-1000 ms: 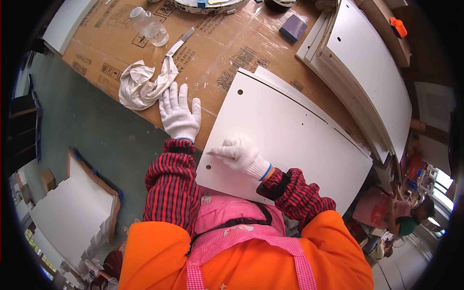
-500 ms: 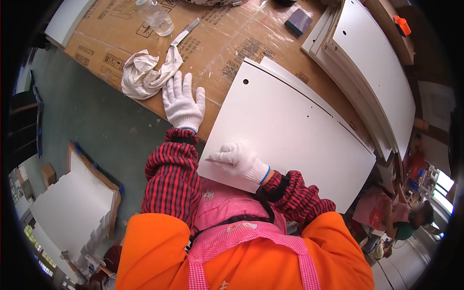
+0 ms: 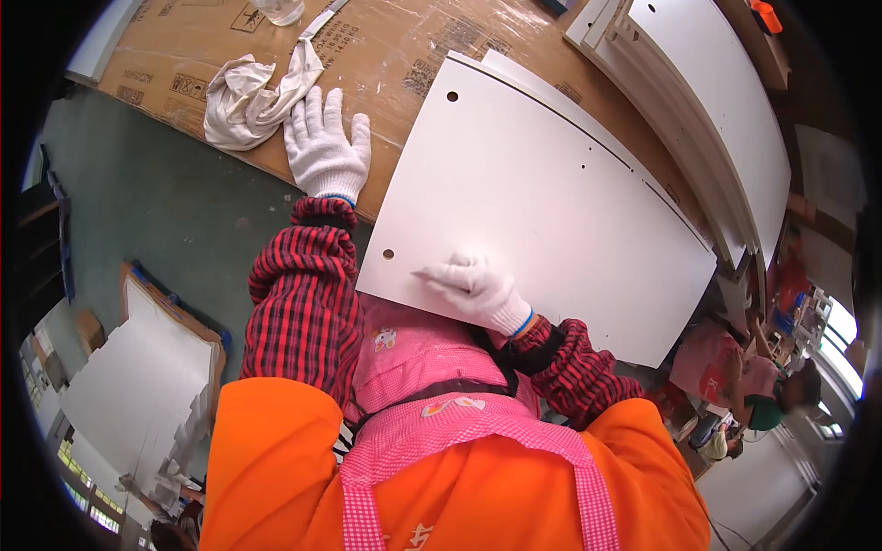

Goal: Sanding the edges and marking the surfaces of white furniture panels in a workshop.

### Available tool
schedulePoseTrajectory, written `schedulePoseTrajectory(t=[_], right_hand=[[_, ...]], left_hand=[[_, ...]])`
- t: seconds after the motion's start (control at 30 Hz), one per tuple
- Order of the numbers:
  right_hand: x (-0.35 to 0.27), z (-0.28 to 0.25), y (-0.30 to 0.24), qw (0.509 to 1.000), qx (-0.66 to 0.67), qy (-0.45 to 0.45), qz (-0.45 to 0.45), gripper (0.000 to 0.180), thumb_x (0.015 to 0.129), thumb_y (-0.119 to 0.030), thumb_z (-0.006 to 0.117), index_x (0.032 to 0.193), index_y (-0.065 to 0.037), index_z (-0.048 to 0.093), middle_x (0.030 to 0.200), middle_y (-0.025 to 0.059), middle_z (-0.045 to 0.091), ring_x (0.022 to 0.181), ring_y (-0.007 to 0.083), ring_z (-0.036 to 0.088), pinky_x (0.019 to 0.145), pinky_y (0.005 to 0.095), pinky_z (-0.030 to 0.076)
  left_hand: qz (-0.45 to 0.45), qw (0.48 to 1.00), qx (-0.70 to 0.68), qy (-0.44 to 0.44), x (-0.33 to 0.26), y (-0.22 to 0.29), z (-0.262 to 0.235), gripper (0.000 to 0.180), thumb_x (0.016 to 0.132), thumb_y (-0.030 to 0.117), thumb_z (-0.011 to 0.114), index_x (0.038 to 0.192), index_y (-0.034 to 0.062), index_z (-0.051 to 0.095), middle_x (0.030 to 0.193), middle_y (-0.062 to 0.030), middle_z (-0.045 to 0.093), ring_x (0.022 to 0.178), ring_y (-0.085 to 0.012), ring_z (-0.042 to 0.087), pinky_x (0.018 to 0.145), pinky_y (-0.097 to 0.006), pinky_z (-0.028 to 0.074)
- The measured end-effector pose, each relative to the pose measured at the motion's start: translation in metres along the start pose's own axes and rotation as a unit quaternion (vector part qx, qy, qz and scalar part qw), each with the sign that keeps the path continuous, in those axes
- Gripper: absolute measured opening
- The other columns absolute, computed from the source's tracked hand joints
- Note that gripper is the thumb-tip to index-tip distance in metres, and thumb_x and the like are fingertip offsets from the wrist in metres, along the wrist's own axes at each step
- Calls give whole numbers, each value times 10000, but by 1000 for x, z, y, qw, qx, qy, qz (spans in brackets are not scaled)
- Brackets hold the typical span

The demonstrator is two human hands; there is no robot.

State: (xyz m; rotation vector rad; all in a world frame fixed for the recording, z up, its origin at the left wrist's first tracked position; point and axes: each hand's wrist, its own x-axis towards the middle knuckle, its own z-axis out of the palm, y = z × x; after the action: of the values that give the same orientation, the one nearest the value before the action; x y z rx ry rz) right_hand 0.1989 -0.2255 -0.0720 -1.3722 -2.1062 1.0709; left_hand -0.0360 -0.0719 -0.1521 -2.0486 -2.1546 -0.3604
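Note:
A large white panel with small drilled holes lies on a cardboard-covered bench. My right hand, in a white glove, rests on the panel's near edge with the index finger stretched left toward a hole near the corner. My left hand, also gloved, lies flat with fingers spread on the cardboard just left of the panel. It holds nothing. A crumpled white rag lies beside the left hand's fingertips.
More white panels are stacked at the bench's right side. A clear plastic container stands at the top edge. Boxed white boards sit on the floor at lower left. Another person is at the far right.
The view has closed in on the panel. My right hand has slid slightly along the panel's near edge, and my left hand stays flat on the cardboard.

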Motion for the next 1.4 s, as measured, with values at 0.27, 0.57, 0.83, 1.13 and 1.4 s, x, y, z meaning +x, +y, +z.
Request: schedulePoseTrajectory(t=[0.27,0.57,0.83,1.13,1.4], right_hand=[[-43,-65,73,908,-1,314,277,231,919,-90,691,1141,-63,750,836,70,638,676,141,561,602,302,463],[-86,-12,4,988,22,64,142,234,863,-100,718,1088,-139,766,850,67,639,716,217,604,619,319,484],[-172,-18,33,909,2,282,308,270,877,-76,736,1146,-80,757,799,62,642,669,147,587,623,295,482],[-135,-1,-9,916,112,249,294,228,888,-97,726,1112,-57,749,793,72,626,686,166,612,613,311,481],[-150,17,-4,925,-29,272,265,275,884,-99,712,1156,-98,747,761,59,611,683,186,597,620,307,482]], left_hand=[[1,1000,30,9,-5,-10,5,562,992,503,500,1454,185,510,1556,-106,432,1437,-332,376,1203,-498,243],[20,999,3,25,-2,-10,12,556,991,491,480,1437,163,527,1541,-119,455,1426,-322,404,1203,-493,247],[44,998,5,50,-3,-8,10,536,977,458,523,1401,131,550,1497,-136,497,1378,-335,458,1183,-509,281],[40,998,-14,55,-4,-12,14,534,969,467,535,1395,145,559,1496,-123,501,1391,-329,440,1168,-511,294],[47,997,-5,56,-5,-10,14,530,970,462,533,1389,140,559,1495,-123,499,1391,-325,440,1165,-511,299]])
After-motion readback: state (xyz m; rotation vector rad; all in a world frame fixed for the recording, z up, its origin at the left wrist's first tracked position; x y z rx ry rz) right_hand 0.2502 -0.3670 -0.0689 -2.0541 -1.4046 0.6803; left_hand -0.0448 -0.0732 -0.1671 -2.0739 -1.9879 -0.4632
